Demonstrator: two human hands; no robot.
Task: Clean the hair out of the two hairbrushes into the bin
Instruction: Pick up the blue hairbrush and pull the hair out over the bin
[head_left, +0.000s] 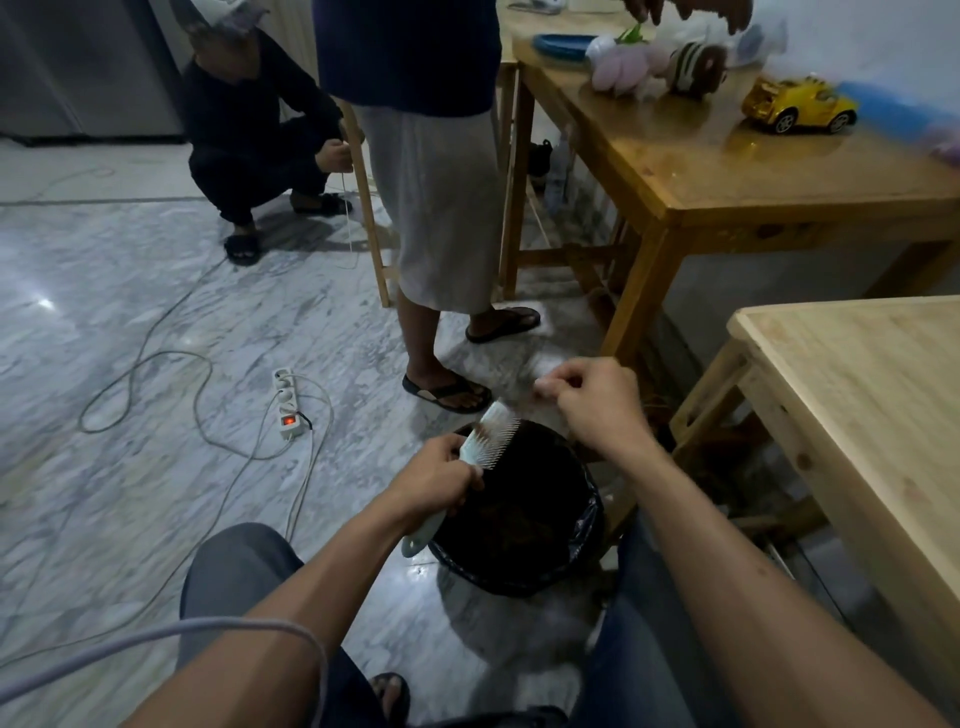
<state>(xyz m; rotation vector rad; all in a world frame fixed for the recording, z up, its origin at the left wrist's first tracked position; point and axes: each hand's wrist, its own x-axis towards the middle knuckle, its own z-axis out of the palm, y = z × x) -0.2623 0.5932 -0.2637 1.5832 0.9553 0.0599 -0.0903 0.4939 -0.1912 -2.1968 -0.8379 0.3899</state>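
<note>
1. The marble floor (130, 312) spreads wide and mostly bare to the left of the bin, crossed only by loose cables.
2. A dark wooden counter (727, 171) stands beyond the bin to the right, its near corner leg close behind the bin; a yellow toy car (800, 106) sits near its far edge.
3. A pale wooden counter (857, 395) lies just right of the bin, its edge running alongside the right forearm.
4. A standing person (441, 208) is just beyond the bin, one sandalled foot near its rim; a crouching person (254, 140) is further off, to the bin's far left.
5. The bin (519, 519), lined with a black bag, sits on the floor between the wearer's knees.
6. The left hand (436, 480) is closed around the handle of the pale hairbrush (488, 436), teeth over the bin's far-left rim.
7. The right hand (597, 400) hovers above the bin's far rim, fingertips pinched together on blurred wisps of hair.
8. A power strip (287, 402) lies left of the bin.
</note>
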